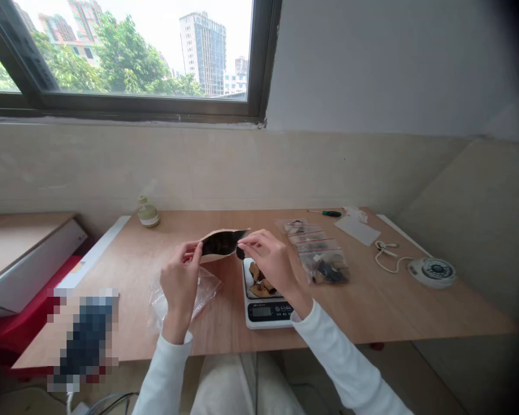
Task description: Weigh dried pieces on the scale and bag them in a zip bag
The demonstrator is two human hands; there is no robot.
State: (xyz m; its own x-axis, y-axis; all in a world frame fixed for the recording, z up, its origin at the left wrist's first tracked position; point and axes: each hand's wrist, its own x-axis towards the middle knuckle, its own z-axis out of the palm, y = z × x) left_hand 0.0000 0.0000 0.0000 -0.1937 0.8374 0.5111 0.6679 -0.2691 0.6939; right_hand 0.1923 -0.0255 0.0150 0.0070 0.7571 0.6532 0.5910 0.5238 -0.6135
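Both my hands hold a brown paper pouch (221, 244) up over the wooden table (372, 305), its mouth spread wide and dark inside. My left hand (180, 282) pinches the pouch's left edge, my right hand (271, 259) pinches its right edge. Right under my right hand stands a small white digital scale (266, 311) with brown dried pieces (259, 283) lying on its pan. A crumpled clear plastic bag (203, 291) lies on the table below my left hand.
Several filled clear zip bags (320, 253) lie in a row right of the scale. A small green jar (147, 213) stands at the back left, a green screwdriver (331, 213) at the back, a white round device with cord (430, 271) at the right. A blurred-out object (84, 334) sits front left.
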